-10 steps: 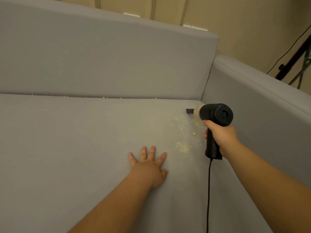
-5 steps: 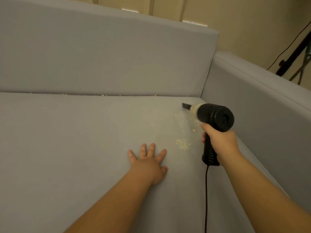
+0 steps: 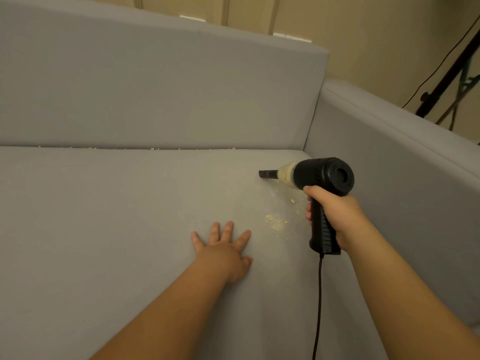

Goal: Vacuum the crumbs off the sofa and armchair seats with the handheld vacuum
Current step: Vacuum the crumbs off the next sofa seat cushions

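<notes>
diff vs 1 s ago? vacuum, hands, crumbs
The handheld vacuum has swept its nozzle leftward across the sofa seat, away from the armrest corner. Nothing was picked up or released: the right hand still grips the handle. The left hand stays flat on the cushion, fingers spread. The crumb patch between the hands and the crumbs along the back seam look unchanged.

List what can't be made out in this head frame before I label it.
- Right hand fingers and any trigger: hidden behind the vacuum grip.
- Cord: cut off by the bottom edge; plug unseen.
- Nozzle contact with the seat: cannot tell.
- Crumbs along the back seam: too small to count.
- Left hand palm: face down, hidden.
- Armchair: not in view.
</notes>
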Motion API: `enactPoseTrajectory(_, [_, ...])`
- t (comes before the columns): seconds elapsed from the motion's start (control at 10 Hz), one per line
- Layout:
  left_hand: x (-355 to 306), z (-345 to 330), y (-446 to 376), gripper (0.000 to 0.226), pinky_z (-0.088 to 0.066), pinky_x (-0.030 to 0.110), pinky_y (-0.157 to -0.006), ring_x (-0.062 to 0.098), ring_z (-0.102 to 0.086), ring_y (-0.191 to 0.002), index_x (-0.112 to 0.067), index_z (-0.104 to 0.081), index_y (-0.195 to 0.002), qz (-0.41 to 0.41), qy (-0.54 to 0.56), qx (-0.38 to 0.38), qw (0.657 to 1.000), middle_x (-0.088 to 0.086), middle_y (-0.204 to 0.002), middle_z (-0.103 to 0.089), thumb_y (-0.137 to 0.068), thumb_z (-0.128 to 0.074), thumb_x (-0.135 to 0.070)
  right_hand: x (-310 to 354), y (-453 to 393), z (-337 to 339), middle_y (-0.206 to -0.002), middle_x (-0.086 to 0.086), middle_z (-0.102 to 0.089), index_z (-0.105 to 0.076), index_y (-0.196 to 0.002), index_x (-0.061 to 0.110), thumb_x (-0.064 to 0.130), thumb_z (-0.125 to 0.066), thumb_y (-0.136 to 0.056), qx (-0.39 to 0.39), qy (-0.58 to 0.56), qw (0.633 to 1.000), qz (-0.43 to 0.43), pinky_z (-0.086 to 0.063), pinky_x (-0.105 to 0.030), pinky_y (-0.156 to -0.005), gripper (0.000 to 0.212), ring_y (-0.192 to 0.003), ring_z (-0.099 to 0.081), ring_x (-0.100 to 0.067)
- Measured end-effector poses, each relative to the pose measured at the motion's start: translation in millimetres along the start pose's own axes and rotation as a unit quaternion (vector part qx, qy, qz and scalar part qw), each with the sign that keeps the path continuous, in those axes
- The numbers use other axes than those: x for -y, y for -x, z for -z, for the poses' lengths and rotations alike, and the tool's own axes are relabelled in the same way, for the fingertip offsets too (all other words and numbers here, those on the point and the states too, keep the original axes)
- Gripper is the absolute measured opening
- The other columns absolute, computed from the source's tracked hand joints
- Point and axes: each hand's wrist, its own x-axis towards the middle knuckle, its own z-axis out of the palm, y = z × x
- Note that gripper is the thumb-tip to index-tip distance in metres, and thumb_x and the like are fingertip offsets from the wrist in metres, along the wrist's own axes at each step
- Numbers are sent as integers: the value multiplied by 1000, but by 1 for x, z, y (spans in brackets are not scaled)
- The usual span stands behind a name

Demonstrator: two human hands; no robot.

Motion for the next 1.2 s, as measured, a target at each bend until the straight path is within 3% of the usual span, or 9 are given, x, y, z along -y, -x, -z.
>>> enactPoseTrajectory(0.1, [0,0,1,68,9,77,-113,28,24,-156,-54,11,-158,-1,1,-1,1000,-7,-169,27,-102,-25,-66,0,2,-4,-84,-13,-74,-72,-109,11,25,-82,-88,-42,12,998,35,-63,-45,-79,27,-73,-71,-25])
enactPoseTrajectory(0.7, [1,0,-1,67,10,78,-112,29,24,-156,-54,11,-158,-2,3,0,1000,-6,-169,26,-102,-25,-65,-9,3,-33,-83,-13,-75,-72,-112,11,28,-83,-88,37,19,999,23,-64,-46,-80,31,-73,-72,-25])
enactPoseTrajectory(0.8, [2,1,-1,67,9,77,-112,29,24,-156,-54,11,-158,-1,0,6,1000,-6,-169,26,-102,-25,-65,-5,7,-29,-84,-13,-76,-73,-109,12,28,-84,-87,30,18,999,23,-64,-45,-79,30,-73,-73,-25])
enactPoseTrajectory(1.0, [2,1,2,68,8,77,-114,28,23,-156,-54,10,-158,-3,8,-2,1000,-7,-169,25,-102,-26,-66,-6,19,4,-90,-11,-72,-69,-108,13,25,-81,-90,-76,-53,996,-6,-60,-39,-73,24,-77,-70,-24])
enactPoseTrajectory(1.2, [4,2,8,67,7,74,-116,26,22,-156,-53,10,-159,-10,10,-6,1000,-8,-169,25,-103,-25,-65,-21,22,19,-91,-13,-74,-71,-117,7,27,-81,-90,-49,-47,997,-22,-62,-41,-76,35,-79,-72,-26])
